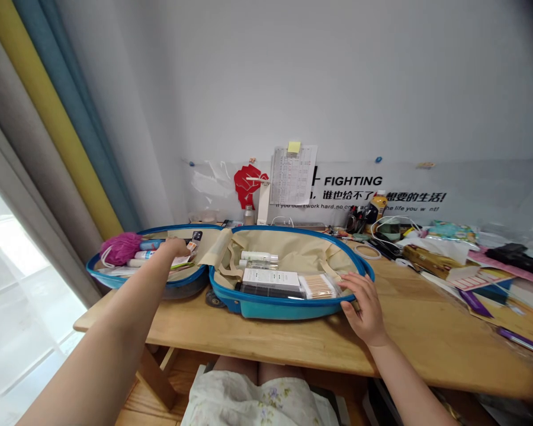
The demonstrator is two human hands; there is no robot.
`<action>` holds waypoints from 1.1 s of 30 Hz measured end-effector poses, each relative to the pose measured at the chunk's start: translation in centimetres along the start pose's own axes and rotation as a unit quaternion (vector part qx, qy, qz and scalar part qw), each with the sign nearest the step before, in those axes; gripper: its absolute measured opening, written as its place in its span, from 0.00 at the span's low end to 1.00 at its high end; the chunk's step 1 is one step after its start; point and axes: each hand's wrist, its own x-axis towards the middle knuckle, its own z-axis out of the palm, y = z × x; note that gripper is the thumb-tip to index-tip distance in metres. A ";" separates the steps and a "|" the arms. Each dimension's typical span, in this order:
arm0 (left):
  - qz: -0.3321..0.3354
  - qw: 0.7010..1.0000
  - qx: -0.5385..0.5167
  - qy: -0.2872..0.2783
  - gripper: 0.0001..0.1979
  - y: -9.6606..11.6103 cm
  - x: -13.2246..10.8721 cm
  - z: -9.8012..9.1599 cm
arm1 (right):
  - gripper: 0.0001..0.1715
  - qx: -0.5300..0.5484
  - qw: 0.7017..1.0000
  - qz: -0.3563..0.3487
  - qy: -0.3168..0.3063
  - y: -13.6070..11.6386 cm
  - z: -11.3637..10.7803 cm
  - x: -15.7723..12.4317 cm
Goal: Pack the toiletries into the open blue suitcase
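Note:
A blue hard-shell suitcase (288, 310) lies open on the wooden desk (249, 340), with beige lining in both halves. My left hand (174, 247) reaches into the left half, over a white packet (180, 261) and close to a blue tube (151, 244). Its fingers are too foreshortened to read. A ball of pink yarn (120, 248) lies further left. My right hand (362, 302) rests on the front rim of the right half, next to a clear bag of cotton swabs (317, 286). Beside that bag sit a white box (270, 277) and white bottles (258, 256).
Papers, cables, pens, bottles and packets crowd the desk's right side and back. A printed sheet and a lettered plastic panel hang on the wall behind. Curtains and a bright window stand at the left. My skirted lap shows below the desk's front edge.

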 end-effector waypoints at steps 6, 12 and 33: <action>0.036 0.999 0.010 0.026 0.19 4.1 -0.6 -4.3 | 0.19 -0.001 1.000 -0.005 0.003 -0.2 0.0 0.2; 0.226 0.971 0.010 0.079 0.20 13.6 -1.5 -5.9 | 0.20 -0.008 1.000 -0.011 0.003 -0.3 -0.2 0.3; 0.268 0.963 -0.010 -0.021 0.14 21.0 -0.8 -0.2 | 0.18 -0.008 1.000 -0.026 0.001 -0.5 -0.3 0.4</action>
